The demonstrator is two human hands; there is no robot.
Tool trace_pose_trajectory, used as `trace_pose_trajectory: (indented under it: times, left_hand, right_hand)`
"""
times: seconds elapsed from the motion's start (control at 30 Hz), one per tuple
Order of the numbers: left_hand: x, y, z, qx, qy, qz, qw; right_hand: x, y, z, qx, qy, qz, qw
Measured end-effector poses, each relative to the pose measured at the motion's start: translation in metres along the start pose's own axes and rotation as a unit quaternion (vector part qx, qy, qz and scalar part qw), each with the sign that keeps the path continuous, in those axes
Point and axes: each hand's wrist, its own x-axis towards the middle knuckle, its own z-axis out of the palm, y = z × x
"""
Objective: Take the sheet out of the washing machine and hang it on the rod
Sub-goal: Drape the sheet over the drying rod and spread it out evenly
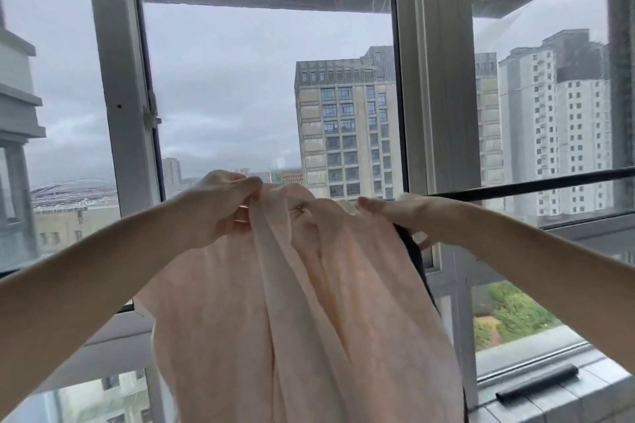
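My left grip (220, 208) pinches the bunched pink sheet (302, 312) at its top; my right grip (398, 213) rests on it beside the dark rod (536, 186), fingers curled round the fabric's edge.

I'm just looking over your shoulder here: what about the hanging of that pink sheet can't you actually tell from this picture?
- Head view: whether the sheet already lies over the rod; the bunched cloth hides the rod's left part.
- Left hand: its fingertips are buried in the folds.
- Right hand: its fingers are tucked behind the cloth, so its grip is unclear.
- The sheet's lower end is cut off by the bottom edge.
- The dark item behind the sheet is mostly covered.
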Motion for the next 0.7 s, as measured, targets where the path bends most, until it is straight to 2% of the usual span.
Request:
trace_pose_trajectory:
  times: [0.1,0.2,0.3,0.37,0.43,0.57,0.63,0.7]
  left_hand:
    - [-0.004,0.001,0.02,0.024,0.017,-0.007,1.0]
    - [-0.007,0.008,0.038,0.116,-0.018,0.007,0.993]
    - [-0.005,0.013,0.038,0.263,-0.005,0.021,0.965]
    - [0.0,0.016,0.027,0.318,0.021,0.034,0.947]
    - [0.005,0.016,0.011,0.298,0.051,0.048,0.952]
    - [0.013,0.014,-0.026,0.139,0.149,0.046,0.978]
    - [0.011,0.014,-0.038,0.059,0.132,0.021,0.989]
    - [0.008,0.012,-0.042,0.025,0.117,0.011,0.993]
  right_hand:
    - [-0.005,-0.008,0.021,0.119,-0.078,-0.025,0.99]
    - [-0.007,-0.019,0.038,0.172,-0.148,-0.055,0.972]
    - [-0.006,-0.025,0.052,0.25,-0.156,-0.085,0.952]
    - [-0.006,-0.028,0.058,0.253,-0.12,-0.105,0.954]
    - [-0.011,-0.033,0.057,0.244,-0.061,-0.099,0.963]
    - [-0.007,-0.038,0.031,0.227,0.017,-0.105,0.968]
    - [-0.004,-0.038,0.021,0.187,0.045,-0.097,0.976]
    - [-0.005,-0.038,0.021,0.135,0.042,-0.09,0.986]
